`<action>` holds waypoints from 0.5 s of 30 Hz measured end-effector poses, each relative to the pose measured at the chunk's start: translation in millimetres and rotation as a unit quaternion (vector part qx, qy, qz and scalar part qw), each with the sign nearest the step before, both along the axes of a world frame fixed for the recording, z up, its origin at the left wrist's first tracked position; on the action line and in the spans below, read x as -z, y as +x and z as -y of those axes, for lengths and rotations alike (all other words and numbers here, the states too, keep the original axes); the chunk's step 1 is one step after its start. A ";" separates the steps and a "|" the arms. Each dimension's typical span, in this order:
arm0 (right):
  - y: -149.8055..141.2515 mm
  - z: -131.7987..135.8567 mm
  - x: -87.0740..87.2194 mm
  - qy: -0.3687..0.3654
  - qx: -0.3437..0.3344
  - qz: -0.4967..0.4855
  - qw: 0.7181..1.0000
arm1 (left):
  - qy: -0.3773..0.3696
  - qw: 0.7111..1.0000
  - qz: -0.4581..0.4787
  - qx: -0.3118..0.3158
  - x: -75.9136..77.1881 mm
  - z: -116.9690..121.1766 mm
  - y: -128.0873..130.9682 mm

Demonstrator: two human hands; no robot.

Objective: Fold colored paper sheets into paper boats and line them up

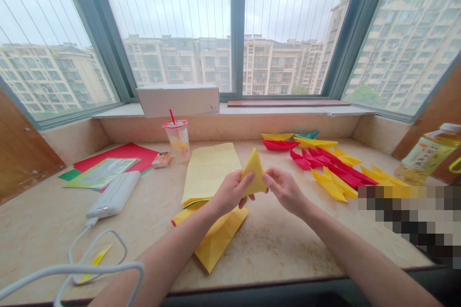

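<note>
A folded yellow paper [255, 170], triangular with its point up, is held above the counter between both hands. My left hand [236, 189] grips its left side, thumb across the front and fingers behind. At its right edge, my right hand [284, 187] pinches the paper between thumb and fingers. Below my left forearm lies a creased yellow paper sheet [219, 237], partly covered by the arm. Behind it rests a stack of pale yellow paper [212, 168] with a green edge showing.
Folded paper boats, including a yellow boat [333, 183] and a red boat [280, 145], lie at right. A drink cup [178, 139] stands left of centre. A power bank [114, 194] with a white cable [108, 267] lies left, near red paper [118, 156]. A bottle [428, 153] stands far right.
</note>
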State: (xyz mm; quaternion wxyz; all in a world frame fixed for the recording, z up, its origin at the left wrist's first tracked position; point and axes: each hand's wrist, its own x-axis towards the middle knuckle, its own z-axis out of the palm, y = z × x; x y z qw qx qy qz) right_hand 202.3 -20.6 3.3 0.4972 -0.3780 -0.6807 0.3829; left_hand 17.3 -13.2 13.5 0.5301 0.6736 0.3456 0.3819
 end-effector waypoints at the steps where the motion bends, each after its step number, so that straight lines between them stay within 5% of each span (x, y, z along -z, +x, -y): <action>1: 0.1 0.4 -0.8 0.002 -0.007 -0.005 1.000 | -0.002 1.000 -0.016 0.019 -1.1 0.5 -1.5; 8: 1.8 1.5 -3.2 -0.002 0.039 -0.021 0.999 | -0.063 0.980 -0.100 0.161 -6.0 11.0 -0.4; 15: 4.3 -3.3 -3.0 -0.020 0.050 -0.020 0.998 | -0.061 0.981 -0.109 0.147 -4.9 12.3 1.4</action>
